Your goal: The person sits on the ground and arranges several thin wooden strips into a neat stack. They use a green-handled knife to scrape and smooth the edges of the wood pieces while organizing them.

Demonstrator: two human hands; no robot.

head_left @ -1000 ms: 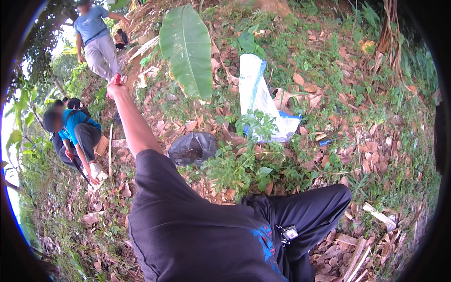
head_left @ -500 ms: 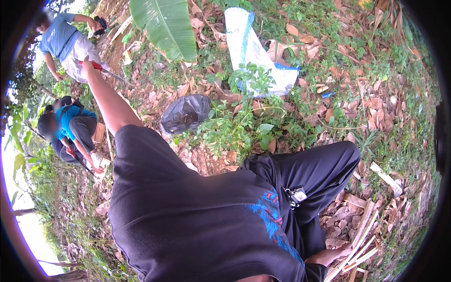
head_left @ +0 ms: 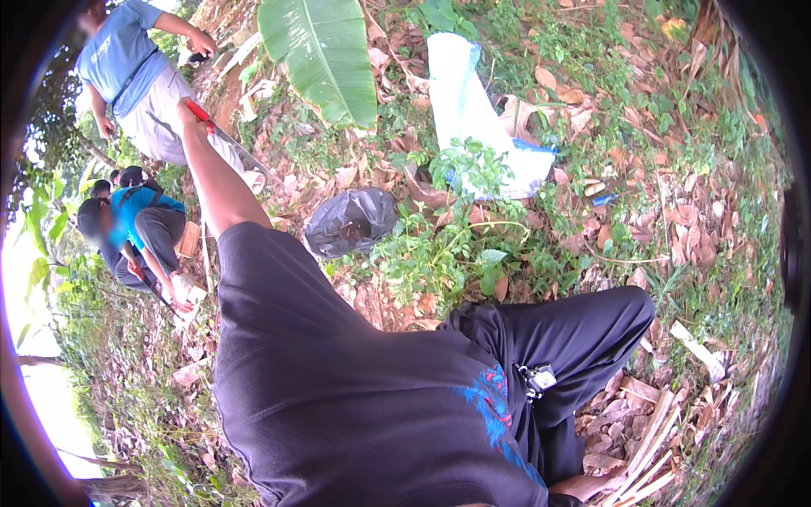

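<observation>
My left arm reaches out to the upper left. Its hand [head_left: 187,115] is closed round the red handle of a machete [head_left: 247,154], whose long thin blade slants down to the right over the leaf litter. Low on the right, my right hand [head_left: 585,485] is partly visible beside several pale split wood sticks [head_left: 649,452]. Its fingers are too hidden to show whether they grip them. My torso in a black shirt and one bent knee in dark trousers fill the middle.
A black plastic bag [head_left: 351,221] lies beside low green plants, with a white sack [head_left: 473,118] beyond. A banana leaf [head_left: 319,59] hangs at the top. A person in light blue [head_left: 127,63] stands far left; a crouching person [head_left: 145,215] holds a red-handled blade by a wood block [head_left: 187,239].
The whole view has shifted, so the scene sits slightly farther right and lower. My left hand still holds the machete in much the same pose.
</observation>
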